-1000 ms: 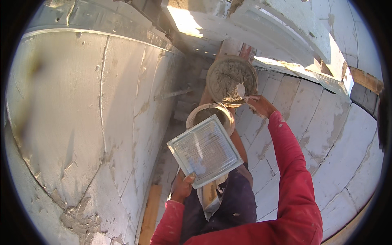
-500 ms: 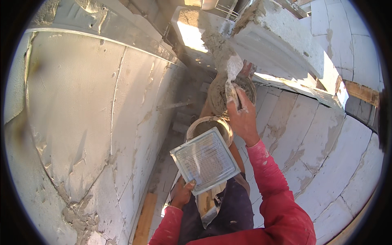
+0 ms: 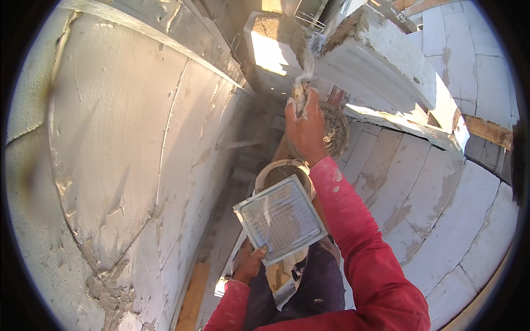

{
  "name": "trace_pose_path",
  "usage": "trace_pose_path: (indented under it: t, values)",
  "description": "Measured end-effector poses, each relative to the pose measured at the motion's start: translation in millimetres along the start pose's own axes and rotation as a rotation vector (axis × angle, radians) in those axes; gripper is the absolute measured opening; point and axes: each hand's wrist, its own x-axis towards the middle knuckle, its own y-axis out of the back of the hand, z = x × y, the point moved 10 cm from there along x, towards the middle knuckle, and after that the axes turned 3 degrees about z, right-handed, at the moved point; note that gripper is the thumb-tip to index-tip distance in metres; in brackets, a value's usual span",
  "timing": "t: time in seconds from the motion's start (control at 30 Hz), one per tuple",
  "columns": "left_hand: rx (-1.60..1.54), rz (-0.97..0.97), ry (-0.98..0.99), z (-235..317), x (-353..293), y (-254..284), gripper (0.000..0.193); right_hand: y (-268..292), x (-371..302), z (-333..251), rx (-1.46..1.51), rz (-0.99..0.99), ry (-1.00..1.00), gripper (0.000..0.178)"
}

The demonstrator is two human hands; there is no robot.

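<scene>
A square glass block (image 3: pixel 281 220) with a ribbed face is tilted in front of my knees. My left hand (image 3: pixel 249 263) is closed on its lower left edge, the thumb over the rim. Held out ahead, my right hand (image 3: pixel 305 124) wraps round the handle of a mortar-smeared trowel (image 3: pixel 307 63). The trowel's blade, seen nearly edge-on, reaches the sunlit end of a pale block (image 3: pixel 270 41); whether they touch I cannot tell. Beneath my right hand, partly hidden, is a bucket of grey mortar (image 3: pixel 334 132). A second bucket (image 3: pixel 270 168) stands nearer, partly behind the glass block.
A tall plastered wall (image 3: pixel 121 127) runs along my left. To the right lies a pale block surface (image 3: pixel 419 187) with mortared joints. A thick white ledge (image 3: pixel 386 71) juts in at the upper right, near a wooden beam (image 3: pixel 488 132). A plank (image 3: pixel 193 295) lies low at the left.
My right hand has moved forward and left with the trowel, off the mortar bucket. Its blade has turned from mortar-laden and flat-on to nearly edge-on. The glass block stays almost in place.
</scene>
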Motion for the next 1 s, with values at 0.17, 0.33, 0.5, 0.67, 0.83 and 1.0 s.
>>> trace_pose_path:
  t: [0.17, 0.33, 0.5, 0.67, 0.83, 1.0]
  values:
    - [-0.02, -0.046, -0.02, -1.8, 2.1, 0.1, 0.071, -26.5, -10.0, 19.4, 0.426, -0.189, -0.546, 0.045]
    - [0.05, -0.001, -0.021, 5.1, -1.1, 1.4, 0.07, 3.1, -22.8, -22.7, 0.047, -0.004, -0.074, 0.045]
    - [0.254, 0.016, -0.035, 9.0, 0.1, 9.4, 0.064, 34.0, 15.5, -86.1, -0.58, -0.05, 0.246, 0.047]
    - [0.139, -0.032, -0.108, 7.7, 3.6, 4.2, 0.06, 21.1, 70.0, -114.5, -0.872, -0.219, 0.363, 0.036]
    - [0.137, -0.049, -0.101, 21.3, -6.5, -4.7, 0.063, 21.7, 93.0, -118.1, -0.836, -0.177, 0.527, 0.022]
    - [0.232, -0.06, -0.111, 11.9, -3.0, 5.6, 0.066, 26.7, 96.1, -131.0, -0.944, -0.261, 0.564, 0.02]
